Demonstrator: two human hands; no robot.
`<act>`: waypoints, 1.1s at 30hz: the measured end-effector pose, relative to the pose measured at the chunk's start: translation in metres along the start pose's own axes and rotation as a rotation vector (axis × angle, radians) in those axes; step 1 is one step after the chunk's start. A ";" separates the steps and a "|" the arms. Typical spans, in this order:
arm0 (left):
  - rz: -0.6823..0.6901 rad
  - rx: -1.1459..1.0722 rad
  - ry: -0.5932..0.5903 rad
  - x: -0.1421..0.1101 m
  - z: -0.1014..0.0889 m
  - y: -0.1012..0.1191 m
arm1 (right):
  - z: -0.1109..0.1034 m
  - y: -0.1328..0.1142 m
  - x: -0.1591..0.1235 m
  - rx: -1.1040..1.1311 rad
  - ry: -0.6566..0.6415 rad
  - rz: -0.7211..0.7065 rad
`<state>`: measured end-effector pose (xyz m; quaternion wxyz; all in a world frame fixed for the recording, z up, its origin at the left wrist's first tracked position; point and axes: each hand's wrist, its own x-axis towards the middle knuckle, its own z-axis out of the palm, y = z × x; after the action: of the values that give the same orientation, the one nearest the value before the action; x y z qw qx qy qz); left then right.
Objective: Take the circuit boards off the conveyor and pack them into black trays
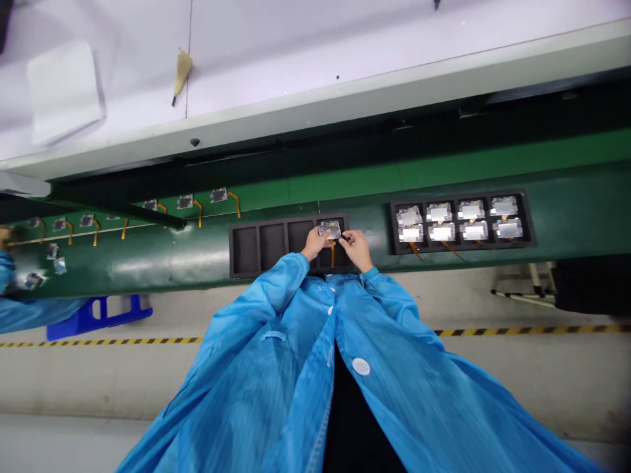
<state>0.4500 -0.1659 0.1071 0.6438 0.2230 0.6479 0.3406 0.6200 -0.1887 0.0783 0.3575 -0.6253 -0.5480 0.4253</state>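
My left hand [315,244] is closed on the left side of a circuit board [330,228] with a silver metal cover. An orange flex cable [332,253] hangs down from the board. At the board's right edge is my right hand [357,249], thumb and forefinger pinched together; what lies between them is too small to make out. Both hands are over the right end of a black compartment tray [273,249], whose left compartments hold nothing. The board is above the rightmost compartment; whether it touches the tray I cannot tell.
To the right, a second black tray [530,226] holds several silver-covered boards in pairs. More boards with orange cables, such as one board [218,195], line the green belt [197,253] at left. A shelf [315,105] runs above. Another person's blue sleeve [34,314] shows at far left, near a blue stool [98,318].
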 end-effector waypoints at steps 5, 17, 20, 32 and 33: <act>-0.010 0.079 0.011 0.011 0.010 0.006 | 0.000 0.002 -0.004 -0.227 -0.066 -0.075; 0.197 0.568 0.035 -0.036 -0.070 0.000 | 0.006 0.010 0.010 -0.417 -0.112 -0.141; 0.210 0.491 0.206 -0.036 -0.119 0.000 | 0.007 0.018 0.009 -0.424 -0.080 -0.157; 0.094 0.775 0.849 0.079 -0.323 0.115 | 0.007 0.017 0.007 -0.475 -0.030 -0.163; 0.092 0.802 0.838 0.089 -0.327 0.120 | 0.007 0.016 0.007 -0.480 -0.034 -0.162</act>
<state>0.1035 -0.0711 0.1143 0.1821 0.3233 0.9155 0.1554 0.6197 -0.1846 0.0597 0.2223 -0.6390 -0.6877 0.2635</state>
